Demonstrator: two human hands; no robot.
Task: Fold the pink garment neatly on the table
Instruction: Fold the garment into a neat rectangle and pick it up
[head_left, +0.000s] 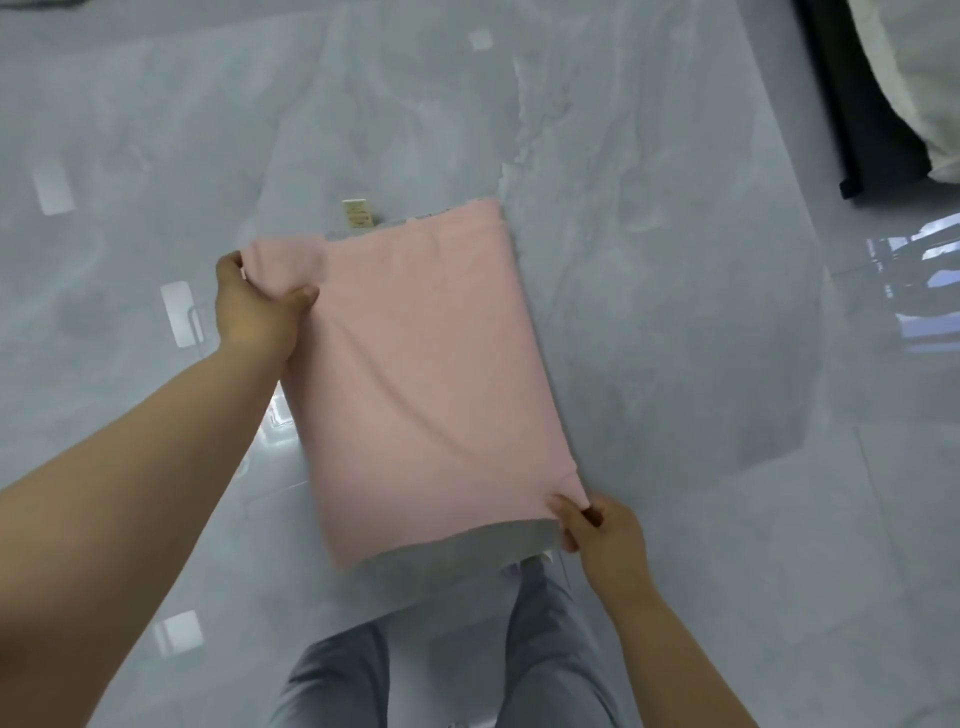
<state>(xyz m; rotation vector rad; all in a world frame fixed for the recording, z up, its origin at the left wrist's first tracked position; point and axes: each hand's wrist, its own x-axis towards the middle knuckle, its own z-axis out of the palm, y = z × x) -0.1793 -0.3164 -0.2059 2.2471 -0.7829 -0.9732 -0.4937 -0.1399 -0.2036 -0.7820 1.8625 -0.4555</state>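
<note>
The pink garment (426, 364) is folded into a long rectangle and held up in the air over a glossy grey floor, tilted from far left to near right. My left hand (260, 312) grips its far left edge, thumb on top of the cloth. My right hand (602, 535) pinches the near right corner. A small beige label (356, 213) sticks out past the far edge. No table shows in this view.
Grey marbled floor tiles (675, 260) fill the view. My legs in grey trousers (545, 639) stand below the garment. At the top right lies a dark strip (857, 104) with a pale bundle of cloth (919, 67) beside it.
</note>
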